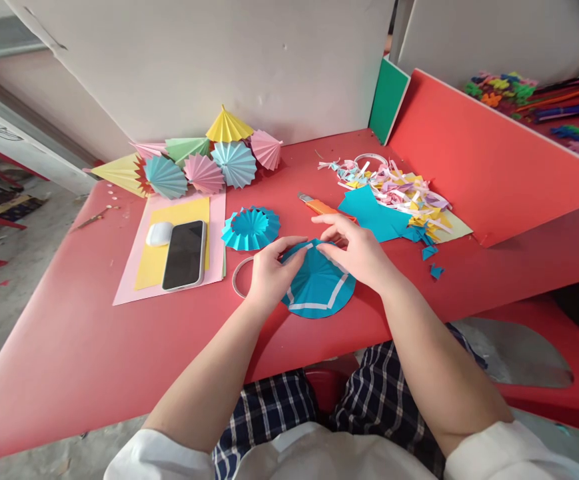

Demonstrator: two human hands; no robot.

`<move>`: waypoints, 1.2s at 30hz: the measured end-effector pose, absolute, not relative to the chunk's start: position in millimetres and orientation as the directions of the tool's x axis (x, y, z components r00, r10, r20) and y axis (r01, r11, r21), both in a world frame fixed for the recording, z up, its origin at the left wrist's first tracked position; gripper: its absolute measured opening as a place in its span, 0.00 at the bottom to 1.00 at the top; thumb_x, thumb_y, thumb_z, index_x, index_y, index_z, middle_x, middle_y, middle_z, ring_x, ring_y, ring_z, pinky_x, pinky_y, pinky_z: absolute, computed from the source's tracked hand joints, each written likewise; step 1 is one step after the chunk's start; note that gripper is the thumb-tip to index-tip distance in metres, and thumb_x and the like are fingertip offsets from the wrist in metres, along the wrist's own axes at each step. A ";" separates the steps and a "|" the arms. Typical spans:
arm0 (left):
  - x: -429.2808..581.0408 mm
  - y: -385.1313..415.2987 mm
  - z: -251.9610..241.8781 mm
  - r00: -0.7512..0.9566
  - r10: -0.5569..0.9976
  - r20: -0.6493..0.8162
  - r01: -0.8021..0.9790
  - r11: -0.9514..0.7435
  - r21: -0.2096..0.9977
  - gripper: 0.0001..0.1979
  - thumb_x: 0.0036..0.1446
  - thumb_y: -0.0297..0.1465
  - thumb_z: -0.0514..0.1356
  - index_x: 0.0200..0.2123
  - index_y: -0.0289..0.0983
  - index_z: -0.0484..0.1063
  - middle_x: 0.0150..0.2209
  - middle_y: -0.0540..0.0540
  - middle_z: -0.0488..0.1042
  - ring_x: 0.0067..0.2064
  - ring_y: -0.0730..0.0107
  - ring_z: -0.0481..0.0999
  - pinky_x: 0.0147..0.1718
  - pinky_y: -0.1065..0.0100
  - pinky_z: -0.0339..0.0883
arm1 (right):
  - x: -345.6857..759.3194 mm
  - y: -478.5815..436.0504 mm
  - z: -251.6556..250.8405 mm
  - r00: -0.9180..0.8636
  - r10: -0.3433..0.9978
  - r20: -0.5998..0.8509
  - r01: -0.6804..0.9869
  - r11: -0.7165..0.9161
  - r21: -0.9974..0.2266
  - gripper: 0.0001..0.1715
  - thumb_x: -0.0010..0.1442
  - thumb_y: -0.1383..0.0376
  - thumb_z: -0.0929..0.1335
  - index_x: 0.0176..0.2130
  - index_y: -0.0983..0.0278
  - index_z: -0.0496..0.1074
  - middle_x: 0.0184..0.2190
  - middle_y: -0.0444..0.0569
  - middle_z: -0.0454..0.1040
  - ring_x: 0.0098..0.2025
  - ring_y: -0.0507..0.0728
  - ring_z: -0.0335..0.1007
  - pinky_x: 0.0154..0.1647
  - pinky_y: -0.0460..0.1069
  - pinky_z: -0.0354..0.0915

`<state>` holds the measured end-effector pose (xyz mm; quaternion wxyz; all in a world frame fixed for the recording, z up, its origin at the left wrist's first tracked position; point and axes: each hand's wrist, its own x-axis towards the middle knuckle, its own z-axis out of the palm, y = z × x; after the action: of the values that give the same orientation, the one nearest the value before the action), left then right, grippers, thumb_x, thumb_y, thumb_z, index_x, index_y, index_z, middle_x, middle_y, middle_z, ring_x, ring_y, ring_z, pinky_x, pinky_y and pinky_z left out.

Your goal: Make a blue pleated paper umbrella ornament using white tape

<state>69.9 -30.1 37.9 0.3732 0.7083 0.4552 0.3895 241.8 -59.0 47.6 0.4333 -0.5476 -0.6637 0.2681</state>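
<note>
A creased blue paper disc (314, 283) lies on the table in front of me, with strips of white tape (309, 307) set along its rim. My left hand (275, 270) grips its far left edge, the thumb pressed along a tape strip. At the far right edge, the thumb and fingertips of my right hand (353, 250) close on the disc near the tape; the exact contact is partly hidden. Beside my left hand lies a tape roll (239, 280), partly covered by it. A pleated blue paper ring (250, 228) sits just beyond.
An orange utility knife (319, 205) lies past my right hand, near blue paper (374, 213) and a heap of paper scraps (399, 190). Leftward, a phone (184, 255) and white case (159, 233) rest on coloured sheets (139, 283). Paper umbrellas (204, 173) stand behind; a red board (489, 153) rises at right.
</note>
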 end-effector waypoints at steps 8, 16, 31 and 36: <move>69.9 -28.9 39.2 0.260 0.946 0.193 0.344 -0.278 0.897 0.09 0.54 0.33 0.59 0.38 0.39 0.75 0.38 0.48 0.78 0.41 0.66 0.75 0.40 0.68 0.68 | 243.1 -60.0 49.9 -0.019 0.966 0.258 0.531 0.228 -0.816 0.24 0.56 0.67 0.67 0.53 0.55 0.64 0.35 0.44 0.75 0.37 0.54 0.71 0.37 0.49 0.68; 68.9 -27.1 34.7 0.299 0.940 0.163 0.353 -0.267 0.897 0.09 0.54 0.34 0.58 0.37 0.38 0.74 0.37 0.47 0.77 0.40 0.67 0.75 0.39 0.69 0.67 | 239.2 -59.9 47.3 -0.062 0.959 0.275 0.542 0.264 -0.798 0.24 0.57 0.67 0.66 0.53 0.56 0.64 0.36 0.45 0.74 0.40 0.53 0.71 0.40 0.48 0.67; 68.8 -25.8 34.1 0.281 0.947 0.157 0.314 -0.245 0.917 0.11 0.54 0.35 0.59 0.39 0.39 0.74 0.39 0.47 0.77 0.41 0.66 0.75 0.38 0.69 0.67 | 240.5 -60.1 48.2 -0.018 0.954 0.300 0.565 0.257 -0.784 0.23 0.57 0.67 0.66 0.53 0.55 0.64 0.36 0.44 0.74 0.41 0.54 0.71 0.41 0.48 0.67; 66.6 -23.9 32.2 0.301 0.942 0.151 0.285 -0.240 0.928 0.12 0.54 0.34 0.59 0.42 0.39 0.73 0.42 0.45 0.77 0.43 0.65 0.75 0.39 0.68 0.68 | 242.5 -59.5 48.5 0.014 0.950 0.312 0.585 0.245 -0.773 0.22 0.57 0.67 0.66 0.52 0.57 0.64 0.36 0.45 0.73 0.40 0.54 0.71 0.41 0.49 0.66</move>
<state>66.6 -23.9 32.2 0.4244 0.6857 0.4474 0.3867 242.5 -59.5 48.5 0.4204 -0.5749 -0.6676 0.2170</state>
